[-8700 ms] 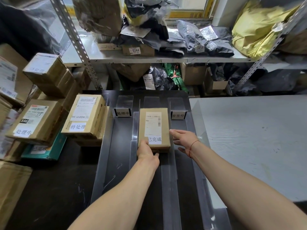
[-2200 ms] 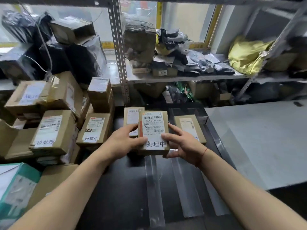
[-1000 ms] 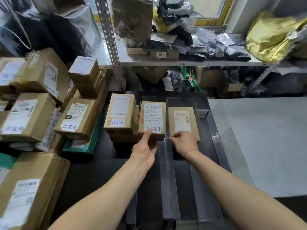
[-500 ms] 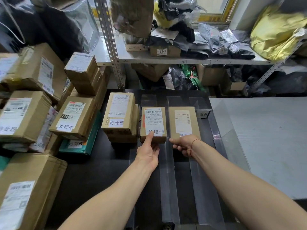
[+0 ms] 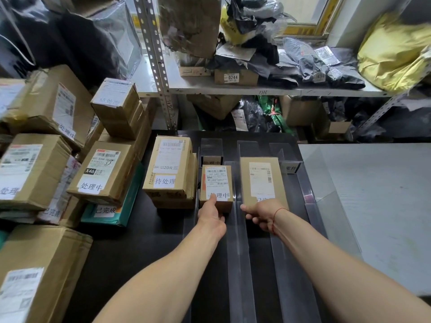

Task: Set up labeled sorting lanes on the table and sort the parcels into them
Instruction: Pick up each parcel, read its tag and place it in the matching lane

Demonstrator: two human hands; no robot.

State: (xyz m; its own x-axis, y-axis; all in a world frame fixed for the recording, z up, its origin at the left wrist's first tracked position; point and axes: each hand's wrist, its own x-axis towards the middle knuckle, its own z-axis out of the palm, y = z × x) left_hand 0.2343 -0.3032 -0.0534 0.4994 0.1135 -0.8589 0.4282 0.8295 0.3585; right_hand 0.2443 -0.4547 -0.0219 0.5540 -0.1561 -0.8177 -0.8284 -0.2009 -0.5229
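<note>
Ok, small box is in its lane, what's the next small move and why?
Probably slide the small box forward with the left hand to the lane sign: the thumb presses its near label, and a gap remains ahead. The right hand rests at the neighbouring box.

Stacked boxes (image 5: 58,159) crowd the whole left of the frame, walling off that side of the black table (image 5: 130,252). Clear dividers (image 5: 235,217) split the centre into narrow lanes; two are blocked at mid-frame by a small box (image 5: 217,183) and a longer box (image 5: 261,178), open below them. The grey surface (image 5: 377,206) at right lies bare. Shelves (image 5: 256,90) close off the top.
</note>
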